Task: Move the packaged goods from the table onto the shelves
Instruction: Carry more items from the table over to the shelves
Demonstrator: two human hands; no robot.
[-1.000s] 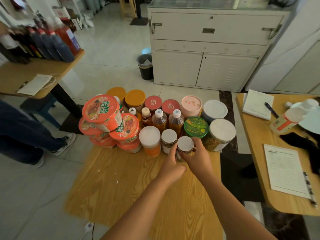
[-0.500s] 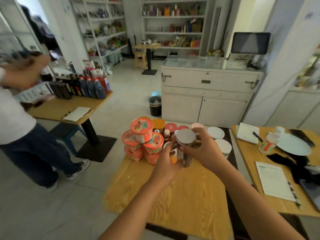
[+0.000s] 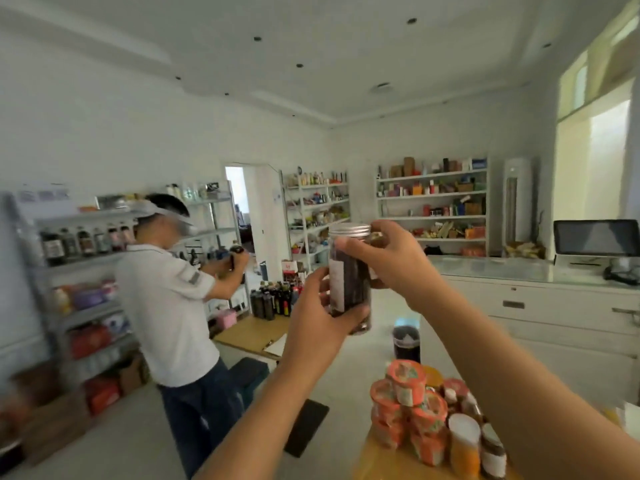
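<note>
I hold a clear jar [image 3: 349, 278] with a silver screw lid and dark contents up in front of me. My left hand [image 3: 320, 317] grips its lower part from the left and below. My right hand [image 3: 388, 258] holds its upper part, fingers curled near the lid. Low at the right, the wooden table [image 3: 384, 460] carries a stack of orange noodle cups [image 3: 407, 407] and several jars and bottles [image 3: 464, 441]. White shelves [image 3: 433, 206] with boxed goods line the far wall.
A person in a white shirt [image 3: 166, 306] stands at the left by a metal rack [image 3: 83, 292] of bottles and boxes. Another wooden table [image 3: 252, 332] with dark bottles is behind. A black bin [image 3: 406, 342] sits on the floor. A white counter [image 3: 540, 299] runs along the right.
The jar has gone from the table up to chest height in both hands. My view has swung up and left, so the table dropped to the lower right and the shelves came into sight.
</note>
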